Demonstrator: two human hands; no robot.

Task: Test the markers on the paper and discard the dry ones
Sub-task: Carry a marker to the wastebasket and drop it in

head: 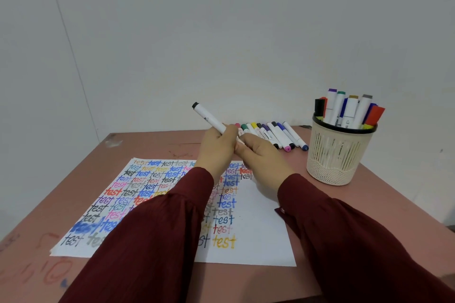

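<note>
**Marker up for its cap**

Here I hold one marker (209, 117) above the paper (256, 241), my left hand (218, 147) closed round its barrel, black end tilted up and away. My right hand (261, 155) meets it at the near end, fingers closed there, probably working the cap; the tip is hidden. Beyond the paper lies a row of markers (275, 134), likely already tried, and to its right the cup (339, 155) keeps the others upright within reach.

White marker (209, 117) in both hands
</note>
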